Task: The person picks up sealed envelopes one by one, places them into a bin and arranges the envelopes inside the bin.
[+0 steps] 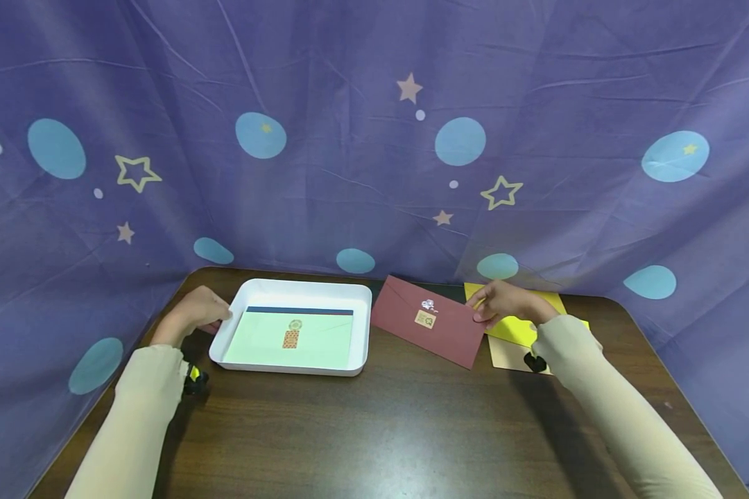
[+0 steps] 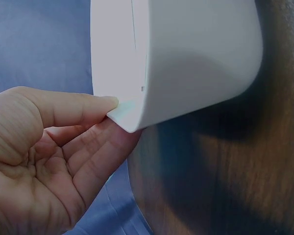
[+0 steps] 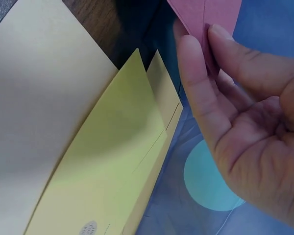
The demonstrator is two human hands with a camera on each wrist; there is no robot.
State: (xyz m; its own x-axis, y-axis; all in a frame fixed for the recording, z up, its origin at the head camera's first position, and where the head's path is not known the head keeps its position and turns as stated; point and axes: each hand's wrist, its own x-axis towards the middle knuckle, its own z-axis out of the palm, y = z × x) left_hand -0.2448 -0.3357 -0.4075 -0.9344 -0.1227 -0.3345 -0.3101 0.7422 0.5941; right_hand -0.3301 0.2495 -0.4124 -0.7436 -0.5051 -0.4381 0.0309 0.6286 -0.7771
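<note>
Right hand (image 1: 505, 303), fingers (image 3: 196, 63) clamped on right end of red envelope (image 1: 429, 324); long axis slants left toward tray (image 1: 299, 293), left end just beside it. Left hand (image 1: 197, 308), farther off, pinches tray's left rim.

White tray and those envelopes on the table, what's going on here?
A person's left hand pinches the left rim of the white tray, where a light green envelope lies inside. Their right hand grips the dark red envelope near its right end; it isn't in the tray. Yellow and beige envelopes lie on the wooden table, near the right hand.
</note>
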